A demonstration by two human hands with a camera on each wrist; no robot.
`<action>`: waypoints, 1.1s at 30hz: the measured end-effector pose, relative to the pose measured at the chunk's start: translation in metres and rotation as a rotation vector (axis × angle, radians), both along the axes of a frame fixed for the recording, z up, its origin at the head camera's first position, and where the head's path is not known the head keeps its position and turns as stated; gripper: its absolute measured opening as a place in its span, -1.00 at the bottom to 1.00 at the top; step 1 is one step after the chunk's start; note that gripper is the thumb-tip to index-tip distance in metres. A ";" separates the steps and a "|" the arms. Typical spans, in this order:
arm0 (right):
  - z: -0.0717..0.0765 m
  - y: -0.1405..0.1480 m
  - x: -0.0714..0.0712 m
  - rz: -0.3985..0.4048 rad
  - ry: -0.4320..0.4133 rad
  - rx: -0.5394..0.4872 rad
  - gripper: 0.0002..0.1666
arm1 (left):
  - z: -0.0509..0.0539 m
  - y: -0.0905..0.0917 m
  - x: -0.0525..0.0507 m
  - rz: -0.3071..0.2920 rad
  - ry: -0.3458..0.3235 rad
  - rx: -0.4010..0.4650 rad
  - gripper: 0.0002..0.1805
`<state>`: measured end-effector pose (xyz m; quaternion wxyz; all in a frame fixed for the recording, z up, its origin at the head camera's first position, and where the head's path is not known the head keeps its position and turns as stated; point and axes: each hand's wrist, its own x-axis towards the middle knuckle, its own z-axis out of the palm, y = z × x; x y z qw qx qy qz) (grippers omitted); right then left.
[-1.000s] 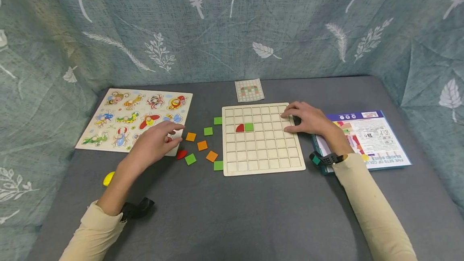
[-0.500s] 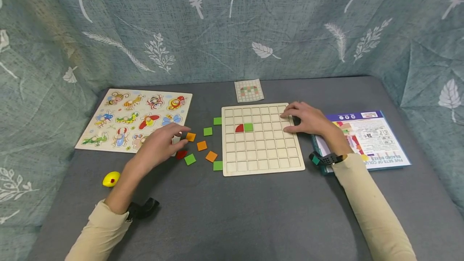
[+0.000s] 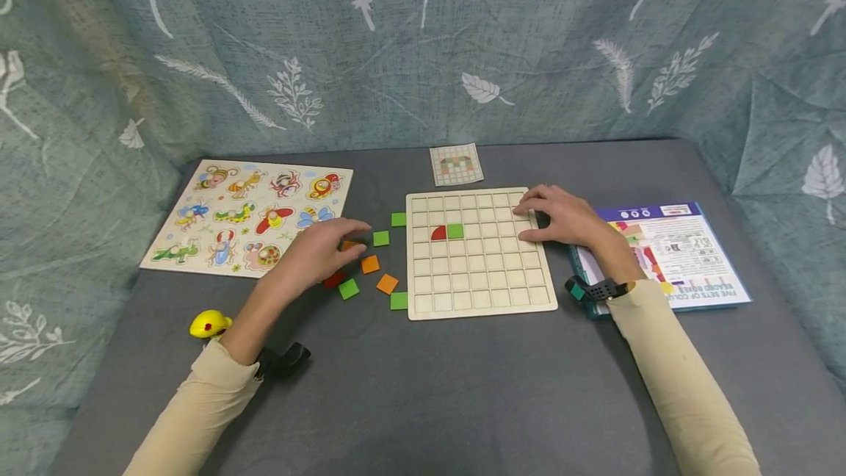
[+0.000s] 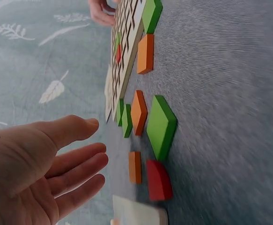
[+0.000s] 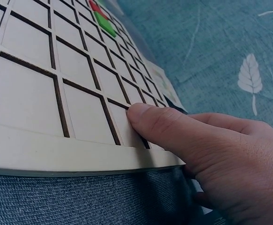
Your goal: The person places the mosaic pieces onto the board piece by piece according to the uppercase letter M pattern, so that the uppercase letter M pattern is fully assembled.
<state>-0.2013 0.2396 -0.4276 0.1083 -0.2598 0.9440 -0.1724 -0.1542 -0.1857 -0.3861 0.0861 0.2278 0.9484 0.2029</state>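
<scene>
Holding left grip [image 3: 324, 250] low over loose pieces, released, with nothing between thumb and fingers per left wrist view. Can't confirm any contact there.

Seeing right below left grip an orange tile [image 3: 349, 245] and a loose red piece [image 3: 334, 280], both partly hidden from head view. Also spotting nearest green tile [image 3: 381, 239] just right of left grip, on the worktop [image 3: 429, 388], amid more green and orange ones. Probably scattered flat between left grip and grid board [image 3: 482, 282] to stay within short reach.

Resting right grip [image 3: 562, 219] on right edge of grid board, relaxed rather than clenched, with thumb tip on an edge cell. Likely steadying against sliding.

Leftward from right grip, showing a set red piece [image 3: 439, 233] and a set green tile [image 3: 455, 231] in adjacent cells.

Ahead-left of right grip, keeping pattern card [image 3: 457, 165] past the far edge, likely for reading unobstructed.

Parked out of the way, apparently: insect puzzle board [image 3: 225, 197] beyond and left of left grip, yellow toy [image 3: 208, 324] back by left sleeve, printed package [image 3: 690, 255] right of right grip.
</scene>
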 end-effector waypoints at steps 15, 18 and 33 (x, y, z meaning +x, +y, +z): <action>0.003 -0.001 -0.004 0.005 0.004 0.001 -0.40 | -0.002 0.018 -0.017 -0.016 -0.006 -0.005 -0.60; 0.003 -0.001 -0.004 0.005 0.010 0.003 -0.40 | -0.001 0.013 -0.016 -0.015 -0.011 -0.009 -0.59; 0.002 0.001 -0.003 0.008 0.017 -0.017 -0.39 | -0.004 -0.014 -0.009 -0.048 -0.050 -0.192 -0.62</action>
